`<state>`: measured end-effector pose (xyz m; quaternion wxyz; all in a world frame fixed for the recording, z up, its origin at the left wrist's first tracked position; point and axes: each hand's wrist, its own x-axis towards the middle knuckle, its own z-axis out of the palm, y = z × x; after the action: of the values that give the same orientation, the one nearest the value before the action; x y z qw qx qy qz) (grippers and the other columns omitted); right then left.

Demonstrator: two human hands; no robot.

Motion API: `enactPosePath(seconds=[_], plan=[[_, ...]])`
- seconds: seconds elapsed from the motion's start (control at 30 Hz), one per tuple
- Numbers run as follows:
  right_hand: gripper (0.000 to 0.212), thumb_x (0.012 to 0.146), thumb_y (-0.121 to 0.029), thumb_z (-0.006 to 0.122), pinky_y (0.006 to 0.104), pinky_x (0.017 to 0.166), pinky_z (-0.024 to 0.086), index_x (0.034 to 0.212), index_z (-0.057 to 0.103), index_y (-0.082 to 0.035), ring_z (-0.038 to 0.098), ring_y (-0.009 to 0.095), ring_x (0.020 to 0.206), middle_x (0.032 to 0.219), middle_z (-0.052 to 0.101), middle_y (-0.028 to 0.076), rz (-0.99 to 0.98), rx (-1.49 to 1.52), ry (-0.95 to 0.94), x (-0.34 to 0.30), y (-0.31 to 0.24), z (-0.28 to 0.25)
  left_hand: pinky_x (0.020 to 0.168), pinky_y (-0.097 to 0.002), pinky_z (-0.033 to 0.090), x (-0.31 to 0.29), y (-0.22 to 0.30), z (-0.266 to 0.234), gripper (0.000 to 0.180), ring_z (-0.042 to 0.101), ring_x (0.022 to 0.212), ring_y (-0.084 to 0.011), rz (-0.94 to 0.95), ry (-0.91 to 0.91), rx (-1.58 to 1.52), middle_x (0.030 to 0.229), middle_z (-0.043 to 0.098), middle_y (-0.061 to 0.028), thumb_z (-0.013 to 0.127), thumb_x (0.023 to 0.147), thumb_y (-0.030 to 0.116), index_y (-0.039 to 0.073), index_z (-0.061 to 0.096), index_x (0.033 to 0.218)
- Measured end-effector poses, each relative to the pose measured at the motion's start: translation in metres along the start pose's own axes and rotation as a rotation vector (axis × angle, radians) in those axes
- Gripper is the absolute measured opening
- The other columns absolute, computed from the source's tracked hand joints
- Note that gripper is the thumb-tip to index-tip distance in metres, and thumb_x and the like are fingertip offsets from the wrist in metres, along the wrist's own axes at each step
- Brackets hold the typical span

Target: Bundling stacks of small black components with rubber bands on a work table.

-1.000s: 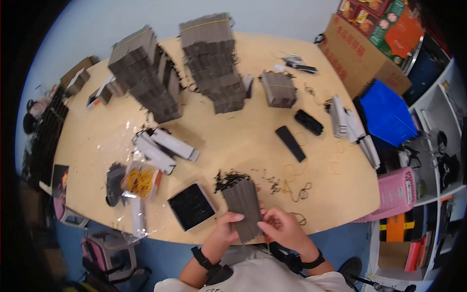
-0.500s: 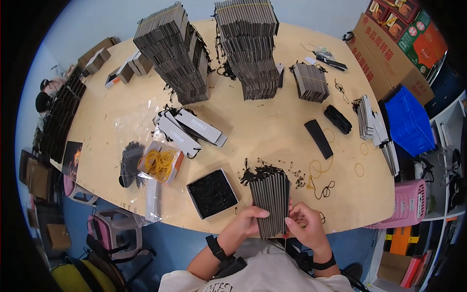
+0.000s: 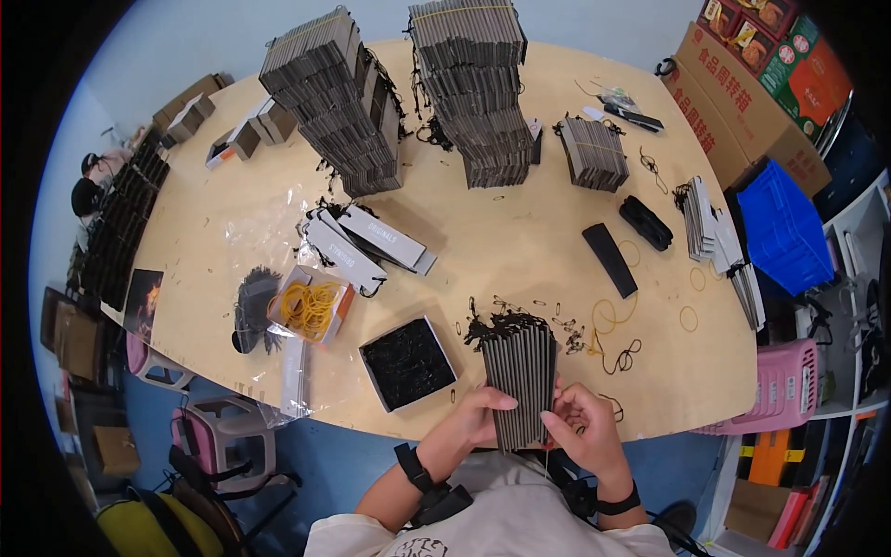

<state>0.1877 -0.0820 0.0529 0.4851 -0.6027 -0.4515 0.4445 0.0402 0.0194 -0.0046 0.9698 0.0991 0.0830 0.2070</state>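
A bundle of grey card hang tags (image 3: pixel 521 385) stands on edge in front of me, their black cords (image 3: pixel 506 325) bunched at the far end. My left hand (image 3: pixel 477 418) grips its left side, thumb lying on the edges. On the right side, my right hand (image 3: pixel 587 429) has thumb and curled fingers closed against the bundle. Something small and red shows under that thumb, too hidden to name. Left of the bundle sits an open box of black cords (image 3: pixel 408 364). Small metal safety pins (image 3: pixel 572 336) lie scattered beyond and to the right.
Two tall stacks of tags (image 3: pixel 339 111) (image 3: pixel 473 102) and a smaller banded bundle (image 3: pixel 596 156) stand at the back. A box of yellow rubber bands (image 3: pixel 312 308), white tags (image 3: pixel 380 236) and clear plastic lie left. Black strips (image 3: pixel 610 259) and a blue crate (image 3: pixel 784 227) are right.
The whole view has shifted slightly. Both hands keep hold of the tag bundle, with almost no visible change in their grip.
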Motion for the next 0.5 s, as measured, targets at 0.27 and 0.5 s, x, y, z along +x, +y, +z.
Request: enactPosePath(seconds=[0.27,0.5], plan=[[0.021,0.085,-0.006,0.070,0.0180,0.047,0.039,0.079,0.051,-0.003,0.055,0.002,0.055,0.065,0.059,0.000,0.026,-0.032,0.030,0.0012,0.0010,0.0025,0.100,-0.0389,0.049,0.0006,0.0006,0.0012,0.102,0.059,0.110,-0.0271,0.006,0.022,0.020,0.117,0.056,-0.0178,0.063,0.057,0.010,0.001,0.022,0.150],[0.023,0.085,-0.006,0.072,0.0180,0.046,0.037,0.081,0.050,-0.003,0.049,0.000,0.053,0.065,0.058,-0.001,0.013,-0.040,0.044,0.0028,-0.0009,0.0066,0.100,-0.0386,0.048,0.0002,0.0018,0.0016,0.103,0.059,0.111,-0.0268,0.018,0.031,0.055,0.115,0.055,-0.0167,0.063,0.056,0.012,0.003,0.023,0.150]])
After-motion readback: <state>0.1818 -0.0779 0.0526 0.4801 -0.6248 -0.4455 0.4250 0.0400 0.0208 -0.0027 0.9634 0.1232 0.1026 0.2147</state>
